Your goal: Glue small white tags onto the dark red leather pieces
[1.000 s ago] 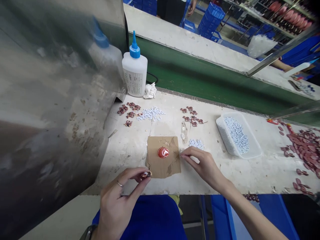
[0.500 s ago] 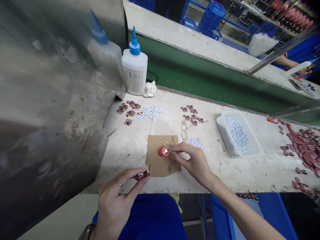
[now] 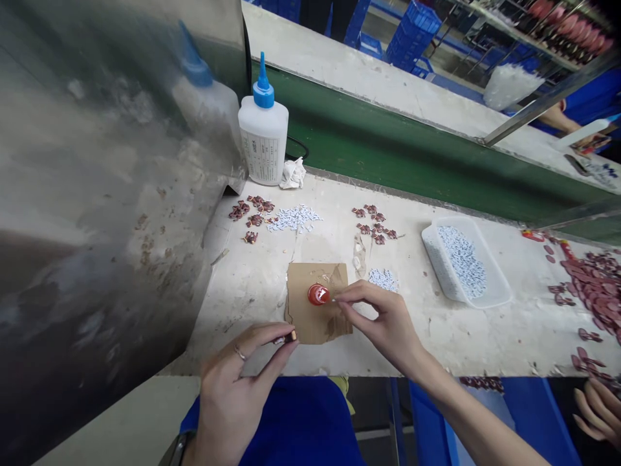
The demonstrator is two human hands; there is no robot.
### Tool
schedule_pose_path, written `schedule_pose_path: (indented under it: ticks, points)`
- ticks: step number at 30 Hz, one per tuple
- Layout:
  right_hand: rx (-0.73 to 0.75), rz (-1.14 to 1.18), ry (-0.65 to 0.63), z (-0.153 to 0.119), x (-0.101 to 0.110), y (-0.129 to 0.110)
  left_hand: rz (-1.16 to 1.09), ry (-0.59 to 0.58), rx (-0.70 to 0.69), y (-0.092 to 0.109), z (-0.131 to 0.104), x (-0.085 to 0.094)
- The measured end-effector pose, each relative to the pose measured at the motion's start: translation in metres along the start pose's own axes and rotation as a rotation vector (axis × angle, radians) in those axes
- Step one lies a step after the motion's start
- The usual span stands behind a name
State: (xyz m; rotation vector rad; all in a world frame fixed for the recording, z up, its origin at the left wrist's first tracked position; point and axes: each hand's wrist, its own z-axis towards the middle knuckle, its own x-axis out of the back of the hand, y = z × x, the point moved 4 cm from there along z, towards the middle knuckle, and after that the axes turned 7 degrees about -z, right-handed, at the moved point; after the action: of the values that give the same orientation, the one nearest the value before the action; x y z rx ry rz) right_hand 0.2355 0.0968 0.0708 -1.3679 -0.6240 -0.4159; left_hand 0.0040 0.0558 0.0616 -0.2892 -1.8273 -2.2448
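Observation:
A small dark brown figure-like piece (image 3: 286, 338) is pinched between the thumb and forefinger of my left hand (image 3: 237, 387), low at the left of the cardboard. My right hand (image 3: 385, 327) has its thumb and forefinger pressed together just right of a small red cup (image 3: 317, 295). A tiny pale tip pokes out of that pinch, too small to name. Shiny liquid-like stuff shows inside the cup, which stands on a worn piece of cardboard (image 3: 315, 327). Beyond the right hand lies a small heap of pale blue-white bits (image 3: 383, 279).
A white bottle with a blue nozzle (image 3: 263, 139) stands at the back left beside crumpled tissue (image 3: 292, 173). Brown pieces (image 3: 259, 204) lie near more pale bits (image 3: 297, 218). A clear tub (image 3: 499, 294) holds pale bits. Another person's hand (image 3: 601, 411) shows at right.
My right fingers have drawn back slightly to the right, away from the red cup. My left hand has shifted a little right with the brown piece. Another person's hand has appeared at lower right.

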Motion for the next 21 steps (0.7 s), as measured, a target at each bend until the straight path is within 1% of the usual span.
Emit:
schedule_pose_path:
  ticks: [2, 5, 8, 10, 14, 21]
  points:
    - [-0.018, 0.105, 0.015, -0.006, 0.001, -0.014, 0.031, 0.000, -0.059, 0.009, 0.002, -0.001]
    - [-0.009, 0.244, -0.003, -0.015, -0.001, -0.037, 0.054, -0.007, -0.139, 0.021, 0.003, -0.003]
    - [-0.001, 0.316, -0.018, -0.020, -0.004, -0.050, 0.029, -0.014, -0.126, 0.024, 0.003, -0.004]
    - [-0.001, 0.343, -0.030, -0.021, -0.005, -0.053, 0.020, -0.019, -0.099, 0.023, 0.002, -0.005]
    - [0.000, 0.363, -0.070, -0.020, -0.008, -0.053, 0.023, -0.015, -0.087, 0.021, 0.000, -0.004]
    - [0.012, 0.338, -0.084, -0.020, -0.009, -0.052, 0.044, -0.022, -0.078, 0.021, 0.000, -0.005]
